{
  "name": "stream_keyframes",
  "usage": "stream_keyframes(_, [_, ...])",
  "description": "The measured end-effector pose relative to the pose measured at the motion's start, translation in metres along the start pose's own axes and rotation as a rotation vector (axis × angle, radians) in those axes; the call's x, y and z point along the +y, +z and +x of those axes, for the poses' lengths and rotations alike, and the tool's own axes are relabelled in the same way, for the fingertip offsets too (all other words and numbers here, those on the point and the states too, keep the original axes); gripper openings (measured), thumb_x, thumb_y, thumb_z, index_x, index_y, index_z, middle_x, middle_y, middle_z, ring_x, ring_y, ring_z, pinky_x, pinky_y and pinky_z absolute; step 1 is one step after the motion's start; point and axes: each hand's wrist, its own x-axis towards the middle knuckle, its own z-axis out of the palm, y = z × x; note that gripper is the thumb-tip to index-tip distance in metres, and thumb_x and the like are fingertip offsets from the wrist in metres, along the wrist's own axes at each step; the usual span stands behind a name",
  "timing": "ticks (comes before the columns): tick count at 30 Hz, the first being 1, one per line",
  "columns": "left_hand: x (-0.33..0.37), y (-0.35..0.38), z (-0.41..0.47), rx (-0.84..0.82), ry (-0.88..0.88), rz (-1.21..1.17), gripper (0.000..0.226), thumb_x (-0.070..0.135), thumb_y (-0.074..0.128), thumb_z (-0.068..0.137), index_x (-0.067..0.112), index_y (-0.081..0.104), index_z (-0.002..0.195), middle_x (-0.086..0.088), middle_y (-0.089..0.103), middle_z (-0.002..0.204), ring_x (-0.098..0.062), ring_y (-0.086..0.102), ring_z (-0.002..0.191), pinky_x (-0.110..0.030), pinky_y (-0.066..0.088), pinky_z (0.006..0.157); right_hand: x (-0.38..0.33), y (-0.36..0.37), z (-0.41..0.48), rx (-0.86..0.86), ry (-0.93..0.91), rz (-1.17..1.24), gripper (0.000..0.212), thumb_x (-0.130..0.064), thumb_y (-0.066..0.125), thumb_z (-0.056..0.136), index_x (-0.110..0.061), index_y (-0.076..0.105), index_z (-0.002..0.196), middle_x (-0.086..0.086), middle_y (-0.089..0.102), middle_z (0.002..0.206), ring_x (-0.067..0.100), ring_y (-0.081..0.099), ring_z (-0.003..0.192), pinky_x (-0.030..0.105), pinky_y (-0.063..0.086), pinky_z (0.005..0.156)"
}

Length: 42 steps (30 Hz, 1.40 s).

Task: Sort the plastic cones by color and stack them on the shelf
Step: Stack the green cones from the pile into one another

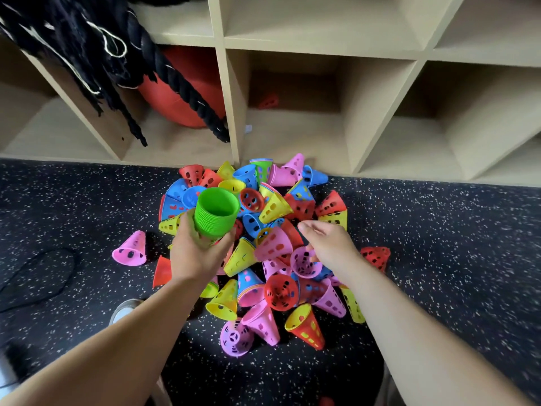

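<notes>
Status, left to right: rope [175, 68] and an orange ball [187, 92] fill the left shelf [231, 106] cubbies, so no room there. My left hand [196, 253] is clamped round the green stack [215, 213], nested rims up, held over the left side of the cone pile [263, 253]. Greens look mostly gathered (one more green cone [263, 168] at the pile's far edge, by the shelf front). My right hand [328, 244] hangs over the pile, fingers loose, holding nothing. Blue, yellow, red and pink are all still mixed on the floor [439, 244]. The middle cubby holds one red cone [268, 101] at the back; cubbies to its right are open. Floor is free on both sides of the pile.
</notes>
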Motion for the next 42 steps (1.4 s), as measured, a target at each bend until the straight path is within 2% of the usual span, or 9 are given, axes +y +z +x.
stream_keyframes(4, [0.002,-0.004,-0.002,0.014,0.015,0.007,0.054,0.042,0.084,0.072,0.03,0.045,0.108,0.01,0.06,0.092,-0.02,0.062,0.086,-0.036,0.051,0.076,0.02,-0.024,-0.001,0.293,0.006,0.007,0.023,-0.028,0.062,0.097,-0.018,0.072,0.114,-0.007,0.069,0.103,0.013,0.065,0.092,0.036,0.056,0.09])
stream_keyframes(7, [0.004,-0.003,-0.007,0.004,0.003,-0.006,0.056,0.043,0.084,0.073,0.029,0.047,0.113,0.009,0.062,0.097,-0.018,0.062,0.087,-0.037,0.052,0.079,0.027,-0.043,-0.004,0.362,-0.035,-0.059,0.022,-0.034,0.066,0.094,-0.023,0.072,0.112,-0.01,0.071,0.112,0.011,0.066,0.101,0.039,0.056,0.092])
stream_keyframes(15, [0.0,0.005,-0.014,-0.058,-0.005,-0.013,0.059,0.044,0.084,0.072,0.03,0.047,0.116,0.007,0.066,0.102,-0.015,0.064,0.087,-0.035,0.054,0.076,0.007,-0.045,0.001,0.302,-0.246,-0.046,0.012,-0.041,0.069,0.091,-0.049,0.067,0.1,-0.026,0.068,0.093,0.014,0.067,0.086,0.048,0.06,0.08])
stream_keyframes(19, [-0.008,0.006,-0.01,-0.078,-0.006,-0.001,0.068,0.05,0.083,0.07,0.029,0.048,0.124,0.007,0.066,0.108,-0.014,0.064,0.093,-0.035,0.054,0.079,-0.011,-0.026,0.021,0.255,-0.261,0.05,0.016,-0.03,0.07,0.093,-0.035,0.07,0.108,-0.013,0.071,0.097,0.024,0.07,0.079,0.045,0.061,0.073])
stream_keyframes(23, [-0.01,0.009,0.0,-0.064,-0.007,-0.006,0.066,0.043,0.085,0.07,0.03,0.048,0.123,0.008,0.064,0.109,-0.011,0.062,0.093,-0.032,0.053,0.078,-0.029,-0.004,0.058,0.19,-0.242,0.1,0.016,-0.024,0.069,0.094,-0.03,0.069,0.11,-0.002,0.071,0.106,0.012,0.067,0.067,0.027,0.056,0.056])
stream_keyframes(30, [-0.005,0.023,0.033,-0.033,-0.044,-0.091,0.063,0.042,0.087,0.067,0.041,0.048,0.117,0.022,0.061,0.104,0.01,0.058,0.093,-0.007,0.042,0.071,-0.06,0.038,0.151,0.084,-0.188,0.127,0.025,-0.011,0.066,0.096,-0.018,0.068,0.119,-0.004,0.069,0.105,0.004,0.068,0.061,0.023,0.059,0.059])
stream_keyframes(34, [-0.006,0.033,0.048,-0.032,-0.049,-0.159,0.063,0.047,0.087,0.065,0.042,0.052,0.117,0.024,0.064,0.104,0.006,0.061,0.098,-0.018,0.048,0.077,-0.073,0.067,0.207,0.03,-0.094,0.138,0.035,-0.003,0.061,0.097,-0.01,0.061,0.131,0.008,0.069,0.098,0.014,0.069,0.067,0.022,0.06,0.063])
stream_keyframes(38, [-0.013,0.039,0.057,-0.055,-0.022,-0.16,0.065,0.043,0.088,0.065,0.041,0.053,0.121,0.025,0.065,0.108,0.002,0.062,0.102,-0.017,0.049,0.08,-0.075,0.09,0.247,-0.047,-0.052,-0.002,0.041,-0.004,0.057,0.099,-0.02,0.058,0.137,-0.004,0.067,0.099,0.017,0.075,0.082,0.035,0.061,0.085])
stream_keyframes(42, [-0.017,0.043,0.063,-0.053,-0.024,-0.135,0.062,0.039,0.089,0.065,0.047,0.051,0.113,0.029,0.061,0.11,0.004,0.061,0.1,-0.008,0.044,0.078,-0.074,0.101,0.258,-0.047,-0.078,-0.156,0.031,0.001,0.052,0.099,-0.009,0.065,0.125,0.009,0.069,0.112,0.022,0.075,0.076,0.029,0.061,0.075])
